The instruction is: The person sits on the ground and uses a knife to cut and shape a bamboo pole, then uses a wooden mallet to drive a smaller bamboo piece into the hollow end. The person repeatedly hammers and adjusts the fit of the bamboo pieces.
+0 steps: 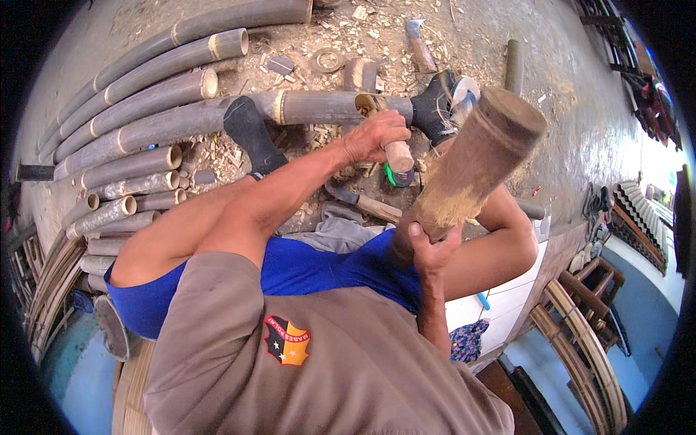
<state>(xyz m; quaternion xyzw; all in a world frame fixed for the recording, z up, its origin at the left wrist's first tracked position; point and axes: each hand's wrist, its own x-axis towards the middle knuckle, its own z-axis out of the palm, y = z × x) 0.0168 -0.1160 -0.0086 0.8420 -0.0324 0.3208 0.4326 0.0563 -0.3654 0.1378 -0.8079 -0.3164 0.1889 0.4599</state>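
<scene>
The left hand (377, 136) is closing around the pale wooden handle (397, 154) of a tool, fingers wrapped tight on it, and the handle is standing upright against the cut end of a dark bamboo pole (319, 107) that is lying across the dirt floor (573, 109). The right hand (429, 250) is gripping the narrow lower end of a thick wooden mallet (471, 170), thumb and fingers clamped on it, and the mallet is tilting up and to the right with its broad round head raised above the pole. Two feet in black socks (250, 134) are pressing on the pole, one on either side of the left hand. More bamboo poles (145, 94) are lying side by side to the left, and wood chips (348, 29) are littering the floor beyond the pole
</scene>
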